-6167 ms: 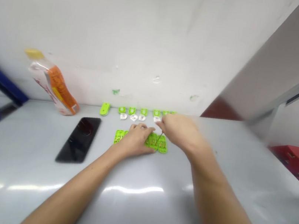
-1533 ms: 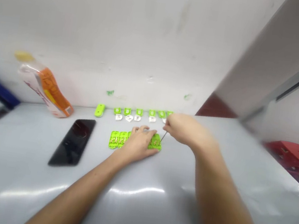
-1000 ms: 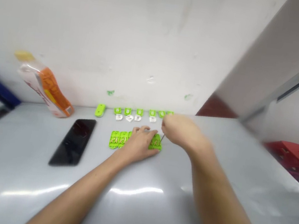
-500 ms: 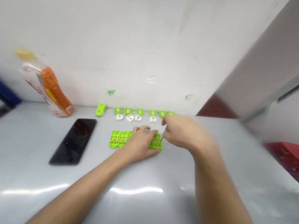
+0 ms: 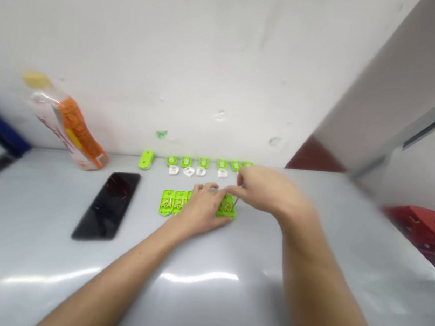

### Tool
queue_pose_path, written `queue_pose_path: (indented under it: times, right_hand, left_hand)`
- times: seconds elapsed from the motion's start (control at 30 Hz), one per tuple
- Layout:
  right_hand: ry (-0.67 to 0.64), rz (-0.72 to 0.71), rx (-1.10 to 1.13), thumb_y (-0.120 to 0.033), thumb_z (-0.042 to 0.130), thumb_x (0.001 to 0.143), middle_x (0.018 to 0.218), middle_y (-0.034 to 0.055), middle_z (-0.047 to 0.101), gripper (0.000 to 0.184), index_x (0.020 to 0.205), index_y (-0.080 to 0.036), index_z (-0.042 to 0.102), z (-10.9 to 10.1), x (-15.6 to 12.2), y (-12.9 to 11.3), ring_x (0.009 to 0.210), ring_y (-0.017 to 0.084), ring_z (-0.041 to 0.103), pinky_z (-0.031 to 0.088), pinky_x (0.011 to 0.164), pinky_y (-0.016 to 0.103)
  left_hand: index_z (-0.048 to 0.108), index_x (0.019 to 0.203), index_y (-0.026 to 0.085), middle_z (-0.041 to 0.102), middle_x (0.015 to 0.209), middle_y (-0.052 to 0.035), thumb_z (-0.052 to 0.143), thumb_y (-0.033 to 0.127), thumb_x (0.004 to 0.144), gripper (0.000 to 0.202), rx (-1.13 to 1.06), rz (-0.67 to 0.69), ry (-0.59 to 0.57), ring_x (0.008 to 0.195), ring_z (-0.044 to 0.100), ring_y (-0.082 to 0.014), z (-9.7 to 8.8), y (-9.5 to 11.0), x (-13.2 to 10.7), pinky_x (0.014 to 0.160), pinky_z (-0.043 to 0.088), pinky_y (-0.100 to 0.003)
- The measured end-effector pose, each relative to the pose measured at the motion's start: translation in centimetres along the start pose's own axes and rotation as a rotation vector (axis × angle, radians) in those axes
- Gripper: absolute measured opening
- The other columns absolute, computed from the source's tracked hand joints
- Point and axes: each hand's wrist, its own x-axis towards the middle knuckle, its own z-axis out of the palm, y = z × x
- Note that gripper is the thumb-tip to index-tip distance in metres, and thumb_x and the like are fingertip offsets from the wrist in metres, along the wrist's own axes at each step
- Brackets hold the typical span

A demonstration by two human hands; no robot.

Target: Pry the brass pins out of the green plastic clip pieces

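Several green casings [image 5: 168, 194] lined up on worktop [image 5: 358, 233], left hand [image 5: 203, 207] spread wide across them. Right hand [image 5: 262, 188]: grip narrow round thin metal tool [image 5: 235, 203], tip at rightmost casing [image 5: 229, 214]. Off-angle push could skid tip, dislodging brass-coloured bits [image 5: 228, 207].

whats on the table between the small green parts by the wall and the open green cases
At least four small white pieces in a row, in the head view.

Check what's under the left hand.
The left hand covers the middle of a row of lime-green plastic casings. Brass-coloured parts show inside uncovered ones at both ends; hidden casings' count and contents can't be seen.
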Motion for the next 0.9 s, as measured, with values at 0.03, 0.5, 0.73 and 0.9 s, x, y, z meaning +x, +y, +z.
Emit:
queue_pose_path:
  times: [0.03,0.5,0.73,0.9]
  right_hand:
    - [-0.005,0.019,-0.011,-0.041,0.041,0.088,0.07,0.0052,0.063,0.032,0.076,-0.018,0.06,0.0,0.1,0.0,0.059,0.016,0.055,0.035,0.052,0.026]
    - [0.004,0.012,-0.007,-0.025,0.044,0.084,0.079,0.0062,0.065,0.02,0.09,-0.019,0.062,0.3,0.2,0.7,0.067,0.018,0.057,0.036,0.052,0.026]
    - [0.001,0.004,0.026,-0.023,0.055,0.076,0.084,0.0051,0.065,0.022,0.098,-0.021,0.06,0.3,0.1,1.1,0.07,0.018,0.058,0.036,0.052,0.025]
    - [-0.013,-0.008,-0.016,-0.021,0.047,0.082,0.069,0.0041,0.062,0.014,0.076,-0.019,0.06,0.2,0.1,1.0,0.058,0.016,0.055,0.032,0.049,0.026]
  left_hand:
    - [0.046,0.123,0.023,0.061,0.111,-0.0091,0.054,0.046,0.079,0.051,0.002,-0.006,-0.005,0.123,0.037,-0.0306,0.0,0.0,0.0,0.094,0.031,-0.045]
    - [0.045,0.125,0.02,0.061,0.113,-0.0109,0.054,0.048,0.079,0.055,0.01,-0.006,0.007,0.123,0.036,-0.0319,0.1,-0.1,0.0,0.096,0.03,-0.046]
    - [0.043,0.128,0.021,0.061,0.115,-0.0101,0.053,0.047,0.08,0.056,0.015,-0.003,0.006,0.125,0.035,-0.0321,0.2,-0.2,-0.1,0.097,0.029,-0.047]
    - [0.038,0.134,0.022,0.051,0.132,-0.0088,0.054,0.052,0.079,0.064,-0.031,-0.01,0.017,0.132,0.028,-0.0313,-0.4,-0.5,-0.3,0.101,0.027,-0.046]
